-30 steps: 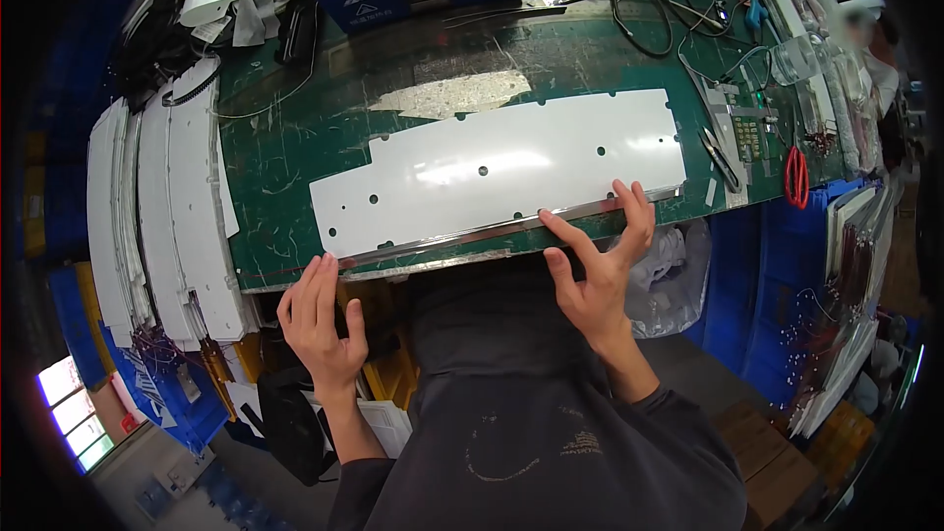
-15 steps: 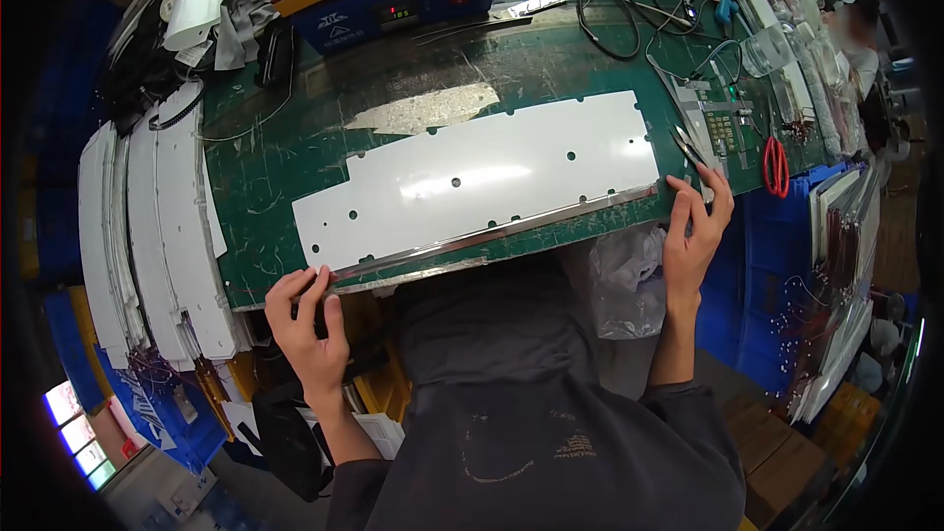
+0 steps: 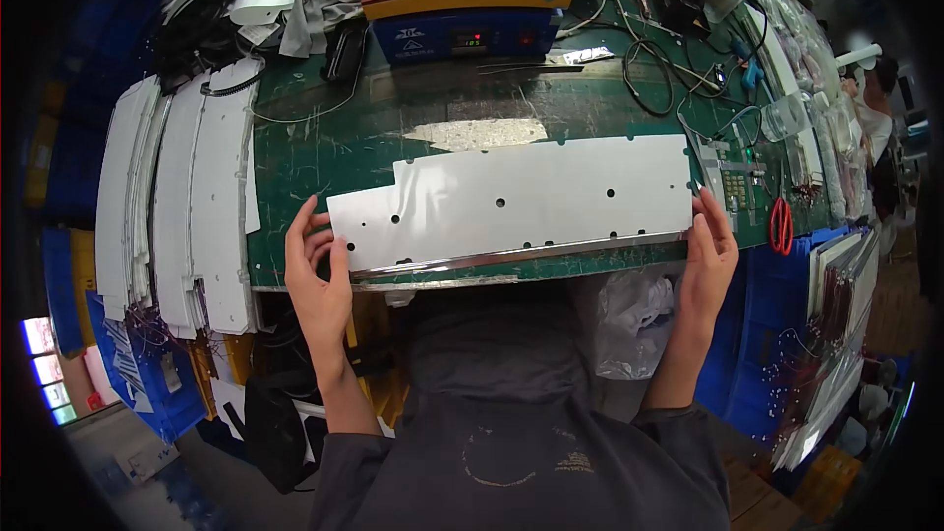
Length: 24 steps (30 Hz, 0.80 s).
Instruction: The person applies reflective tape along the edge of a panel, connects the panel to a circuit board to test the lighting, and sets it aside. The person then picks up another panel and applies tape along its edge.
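Note:
A long white panel [image 3: 551, 187] with several small dark holes and notched edges lies along the front edge of the green work surface. A shiny metallic strip [image 3: 521, 260] runs along its near edge. My left hand [image 3: 323, 265] grips the panel's left end, thumb near the lower corner and fingers curled at the side edge. At the opposite end, my right hand [image 3: 710, 251] has thumb and fingers closed around the right edge. The undersides of both grips are hidden.
A blue heating unit [image 3: 467, 37] with a lit display stands at the back. Stacked white panels [image 3: 202, 206] are at the left. Red-handled scissors [image 3: 780, 226], a small circuit board [image 3: 736, 182] and black cables [image 3: 649, 79] lie at the right. A plastic bag [image 3: 634, 320] hangs below the front edge.
Both hands have moved from the panel's lower corners onto its side ends and closed there. The camera view has shifted and turned slightly, so the panel appears more level.

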### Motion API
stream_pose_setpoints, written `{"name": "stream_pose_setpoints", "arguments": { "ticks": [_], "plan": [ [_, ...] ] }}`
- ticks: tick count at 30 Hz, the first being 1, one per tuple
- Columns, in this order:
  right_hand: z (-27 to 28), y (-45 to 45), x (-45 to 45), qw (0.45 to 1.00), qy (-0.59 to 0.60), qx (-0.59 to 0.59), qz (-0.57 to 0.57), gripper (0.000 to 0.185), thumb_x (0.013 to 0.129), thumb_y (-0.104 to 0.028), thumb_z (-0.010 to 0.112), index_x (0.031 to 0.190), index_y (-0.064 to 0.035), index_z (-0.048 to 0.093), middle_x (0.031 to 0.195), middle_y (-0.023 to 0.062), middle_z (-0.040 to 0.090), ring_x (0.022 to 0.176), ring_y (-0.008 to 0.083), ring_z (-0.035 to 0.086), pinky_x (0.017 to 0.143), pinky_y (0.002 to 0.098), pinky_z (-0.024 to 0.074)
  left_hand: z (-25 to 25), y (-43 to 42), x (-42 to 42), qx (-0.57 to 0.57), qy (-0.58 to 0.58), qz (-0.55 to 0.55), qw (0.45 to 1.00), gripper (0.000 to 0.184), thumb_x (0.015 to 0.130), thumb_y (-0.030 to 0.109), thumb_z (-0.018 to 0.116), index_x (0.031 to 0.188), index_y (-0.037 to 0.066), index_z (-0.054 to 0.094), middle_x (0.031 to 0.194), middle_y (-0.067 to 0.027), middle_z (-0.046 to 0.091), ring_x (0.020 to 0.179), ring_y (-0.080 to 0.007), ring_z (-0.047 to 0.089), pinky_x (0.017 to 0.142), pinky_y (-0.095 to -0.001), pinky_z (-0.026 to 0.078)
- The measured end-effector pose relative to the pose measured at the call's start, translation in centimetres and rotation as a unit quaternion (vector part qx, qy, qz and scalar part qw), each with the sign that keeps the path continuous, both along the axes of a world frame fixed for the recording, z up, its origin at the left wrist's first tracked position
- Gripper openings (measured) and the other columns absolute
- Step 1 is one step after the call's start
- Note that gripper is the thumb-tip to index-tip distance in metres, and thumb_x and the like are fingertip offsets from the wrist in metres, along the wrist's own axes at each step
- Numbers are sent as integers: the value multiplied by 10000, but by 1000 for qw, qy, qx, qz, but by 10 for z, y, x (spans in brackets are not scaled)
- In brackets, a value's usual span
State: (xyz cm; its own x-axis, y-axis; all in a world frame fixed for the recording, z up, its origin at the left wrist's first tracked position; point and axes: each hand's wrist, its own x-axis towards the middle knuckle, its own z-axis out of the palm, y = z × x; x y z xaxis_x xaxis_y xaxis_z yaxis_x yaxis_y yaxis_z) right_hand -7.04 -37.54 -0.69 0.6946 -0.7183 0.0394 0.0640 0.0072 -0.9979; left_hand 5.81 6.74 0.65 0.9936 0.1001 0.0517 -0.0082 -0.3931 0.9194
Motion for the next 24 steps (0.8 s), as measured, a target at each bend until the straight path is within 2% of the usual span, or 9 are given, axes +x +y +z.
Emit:
{"name": "stream_pose_setpoints", "arguments": {
  "ticks": [3,6,10,11,14,16,19,22,24],
  "plan": [
    [-2,-6,-4,995,-74,61,-1,416,1025,39,659,1441,44,640,1256,98,739,1109,143,710,931,276,573,10,8,-5,-67,-13,3,998,556,999,-67,640,1542,19,553,1246,-65,605,1129,-113,607,1005,-275,507],
    [7,-3,-4,985,-156,70,-5,424,1039,45,633,1463,53,609,1263,102,731,1115,144,705,988,309,579,17,16,-14,-124,-67,-9,990,560,1003,-88,628,1549,-5,539,1217,-37,574,1077,-89,582,995,-243,479],
    [13,-8,-13,979,-203,-15,-23,404,1061,48,596,1464,56,592,1312,108,699,1190,160,676,1056,337,554,35,20,-24,-123,-165,-2,979,438,1012,-105,587,1444,-30,590,1212,-48,564,1080,-106,571,980,-252,454],
    [8,-10,-14,978,-204,-18,-44,343,1038,25,624,1378,69,625,1298,120,689,1212,197,668,1085,355,533,31,28,-27,-98,-184,0,978,364,1010,-71,635,1367,-17,588,1261,-95,581,1153,-198,594,1060,-355,463],
    [-5,-13,-24,983,-171,-68,9,312,973,2,678,1280,46,648,1279,133,679,1223,242,665,1093,389,522,15,37,-29,-34,-272,-71,959,221,992,-25,684,1190,18,597,1157,-88,565,1164,-255,604,1040,-397,467],
    [-13,-10,-25,970,-150,-187,33,259,979,0,660,1237,-12,678,1300,150,680,1269,269,648,1125,419,514,11,36,-30,133,-283,-79,947,238,868,-103,693,1027,40,588,1057,-107,558,1121,-329,643,992,-444,502],
    [-25,2,-33,948,-15,-317,-20,230,941,139,621,1083,-5,731,1263,146,720,1292,304,650,1100,426,504,-11,39,-34,213,-246,-115,939,319,730,-174,650,955,51,629,1057,-111,614,1160,-366,674,953,-453,530],
    [-21,5,-51,859,114,-499,-25,344,928,188,567,1154,7,752,1284,148,699,1255,293,657,1064,374,520,-17,46,-41,271,-214,-139,928,345,723,-163,635,994,48,671,1147,-115,654,1187,-362,660,996,-460,508],
    [-19,8,-60,850,135,-509,-16,366,917,200,552,1157,12,755,1290,153,689,1250,309,653,1051,384,526,-11,45,-45,292,-204,-145,923,362,722,-157,613,1020,40,673,1175,-130,650,1212,-380,634,1022,-477,495]
  ]
}}
